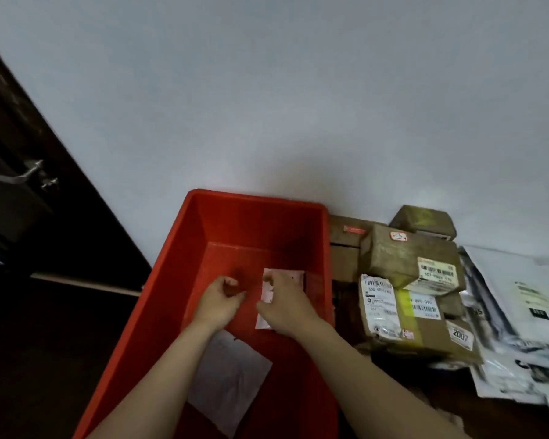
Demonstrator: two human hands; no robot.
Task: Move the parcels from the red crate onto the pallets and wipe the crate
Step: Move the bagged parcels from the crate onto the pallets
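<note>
The red crate (222, 223) stands against the wall, and both my arms reach into it. My right hand (284, 304) pinches a small pale pink slip of paper (290, 278) near the crate's floor. My left hand (219, 299) hovers just left of it with curled fingers, holding nothing I can see. A white sheet or flat pouch (232, 381) lies on the crate's floor under my left forearm. To the right of the crate, brown cardboard parcels (406, 258) with shipping labels are stacked. I cannot make out the pallets under them.
White and grey plastic mailer bags (517, 315) are piled at the far right beside the boxes. A dark door with a metal handle (29, 177) is at the left. A plain pale wall (298, 106) rises behind the crate.
</note>
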